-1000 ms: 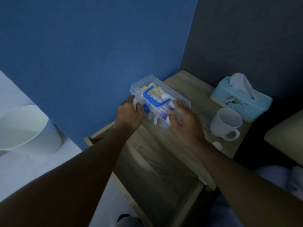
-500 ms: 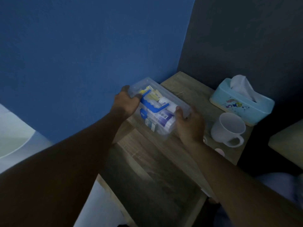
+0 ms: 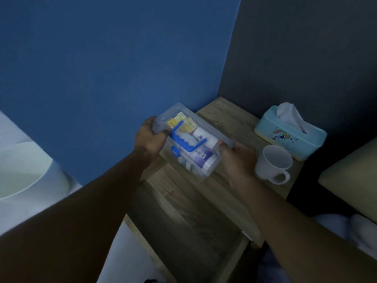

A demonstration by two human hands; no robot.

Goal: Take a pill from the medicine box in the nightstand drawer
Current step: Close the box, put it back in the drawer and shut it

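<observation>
A clear plastic medicine box (image 3: 204, 160) with a blue handle and blue latch sits at the left front of the wooden nightstand top (image 3: 230, 117). Tubes, bottles and yellow packets show through its lid. My left hand (image 3: 150, 137) grips the box's left end, and my right hand (image 3: 238, 155) holds its right end by the rim. The lid looks closed. Below the box the nightstand drawer (image 3: 183, 221) stands pulled out, its inside dim with nothing I can make out in it.
A white mug (image 3: 272, 163) stands just right of my right hand. Behind it is a light blue tissue box (image 3: 289, 137). A blue wall lies to the left, a dark wall behind. A white bin (image 3: 24, 174) is on the floor at left, a bed edge (image 3: 350, 184) at right.
Both hands slid from the top of the box out to its two ends, and the box shifted slightly left and turned. The view shifted a little as my head moved.
</observation>
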